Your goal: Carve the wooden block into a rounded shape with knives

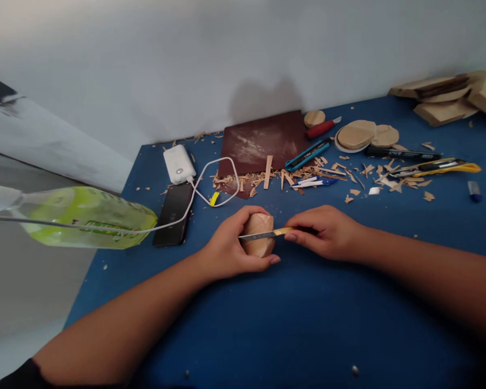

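My left hand (233,246) wraps round a rounded block of pale wood (259,246), thumb on the near side and fingers on the far side. In my right hand (324,232) is a small knife (263,235) with a yellow handle, pinched between thumb and fingers. Its thin blade points left and lies across the face of the block; whether the edge bites into the wood I cannot tell. Both hands are above the blue table (291,324), in front of the wood shavings (251,182).
Behind my hands lie brown sandpaper (263,140), a teal cutter (308,154), a red-handled knife (319,128), a yellow cutter (441,167), a black marker (405,154) and wooden discs (356,134). Leftward are a phone (172,216), a white power bank (179,163) with cable and a bottle (85,216). Wood pieces (449,97) sit back right.
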### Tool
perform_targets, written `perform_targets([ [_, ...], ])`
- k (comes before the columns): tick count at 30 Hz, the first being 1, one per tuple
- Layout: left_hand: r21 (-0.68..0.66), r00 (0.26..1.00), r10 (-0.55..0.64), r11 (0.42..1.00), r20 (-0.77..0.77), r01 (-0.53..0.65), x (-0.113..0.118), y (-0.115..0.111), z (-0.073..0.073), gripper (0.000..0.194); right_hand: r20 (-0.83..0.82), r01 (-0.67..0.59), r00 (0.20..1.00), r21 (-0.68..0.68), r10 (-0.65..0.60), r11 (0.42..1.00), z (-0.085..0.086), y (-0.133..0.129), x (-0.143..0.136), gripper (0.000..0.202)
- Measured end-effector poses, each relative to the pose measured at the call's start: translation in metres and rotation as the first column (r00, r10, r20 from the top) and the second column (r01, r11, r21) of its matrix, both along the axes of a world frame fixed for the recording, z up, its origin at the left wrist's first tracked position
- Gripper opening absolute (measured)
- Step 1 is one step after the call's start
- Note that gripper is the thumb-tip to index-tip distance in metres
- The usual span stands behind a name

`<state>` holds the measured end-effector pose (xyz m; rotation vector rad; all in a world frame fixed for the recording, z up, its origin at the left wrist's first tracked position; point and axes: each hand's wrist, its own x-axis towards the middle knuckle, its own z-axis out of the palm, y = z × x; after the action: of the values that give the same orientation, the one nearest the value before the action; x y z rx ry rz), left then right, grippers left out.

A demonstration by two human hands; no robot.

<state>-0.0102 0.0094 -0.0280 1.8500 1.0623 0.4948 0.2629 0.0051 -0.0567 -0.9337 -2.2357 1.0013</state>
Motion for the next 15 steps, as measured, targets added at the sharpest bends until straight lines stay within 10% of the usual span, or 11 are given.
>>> perform_targets([
  [15,0.157,0.995,0.063,0.986,-0.078,-0.050,0.0028,-0.0026,0.0028,0.069,0.130,0.105,0.984,0.108,-0.119,0.989,0.0033,-0.0030,-0.0011,0.031],
])
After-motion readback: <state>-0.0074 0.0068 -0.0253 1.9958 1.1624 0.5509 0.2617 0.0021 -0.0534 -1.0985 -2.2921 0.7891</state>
